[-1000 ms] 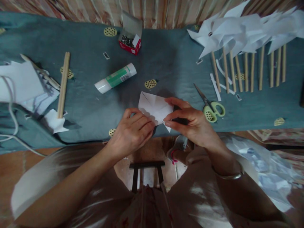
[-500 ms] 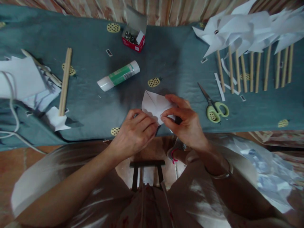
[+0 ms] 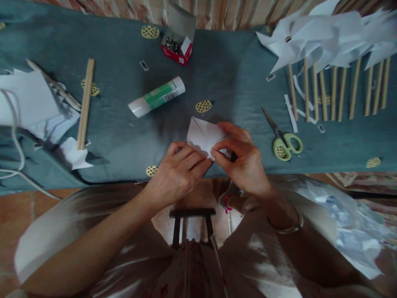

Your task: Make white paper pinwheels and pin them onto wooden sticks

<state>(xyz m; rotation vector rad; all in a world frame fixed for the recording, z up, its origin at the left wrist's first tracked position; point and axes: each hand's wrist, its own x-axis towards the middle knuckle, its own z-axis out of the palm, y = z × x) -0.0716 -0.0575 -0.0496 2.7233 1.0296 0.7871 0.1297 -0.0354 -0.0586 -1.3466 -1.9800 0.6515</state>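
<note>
Between my hands, near the table's front edge, is a small white sheet of paper (image 3: 200, 131) with a dark line running in from one corner. My left hand (image 3: 182, 167) has its fingers closed on the paper's lower left side. My right hand (image 3: 240, 151) pinches the paper's right side, thumb and forefinger meeting near its lower middle. The fingers cover part of the sheet. A glue stick (image 3: 159, 96) with a green label lies beyond my left hand. Green-handled scissors (image 3: 282, 142) rest to the right of my right hand.
An open red box (image 3: 176, 49) of small metal pieces stands at the back. Finished white paper pinwheels (image 3: 325, 37) on wooden sticks lie at the right, with paper strips (image 3: 290, 112) beside them. On the left are wooden sticks (image 3: 86, 103), stacked paper (image 3: 27, 99) and a white cable (image 3: 18, 149).
The view has shifted slightly, so the table items sit a little differently in the frame. Both hands keep hold of the paper, and the left fingers have edged slightly right along its lower edge.
</note>
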